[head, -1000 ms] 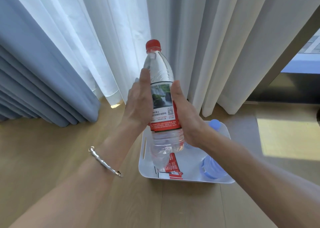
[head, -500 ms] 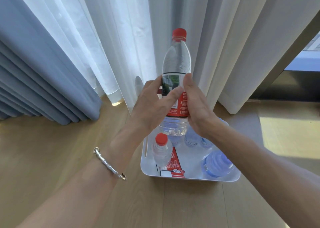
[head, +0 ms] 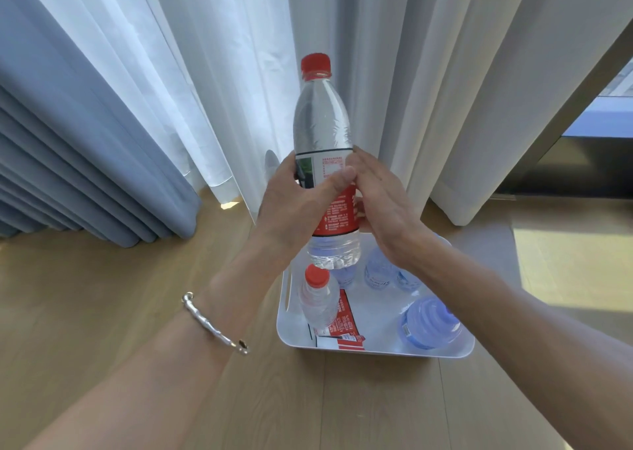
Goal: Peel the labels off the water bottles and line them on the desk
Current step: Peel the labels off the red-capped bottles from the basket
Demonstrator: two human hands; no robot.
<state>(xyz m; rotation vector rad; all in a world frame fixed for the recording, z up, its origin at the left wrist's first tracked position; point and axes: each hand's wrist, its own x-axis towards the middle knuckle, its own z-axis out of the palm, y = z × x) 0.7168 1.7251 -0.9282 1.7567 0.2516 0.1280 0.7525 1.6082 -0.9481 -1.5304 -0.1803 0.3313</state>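
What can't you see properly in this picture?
All head view:
- The label on the held bottle: its middle is covered by the left hand; its print is too small to read.
- The right hand: fingertips hidden behind the bottle.
- The far bottles in the tray: partly behind the right forearm and the held bottle, so no sure count.

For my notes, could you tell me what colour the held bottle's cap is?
The cap is red; head view.

The left hand (head: 291, 206) and right hand (head: 387, 206) are bare, and so are both arms. The left wrist wears a thin silver bracelet (head: 214, 323), bumpy like a twig, with a dark bit at one end.
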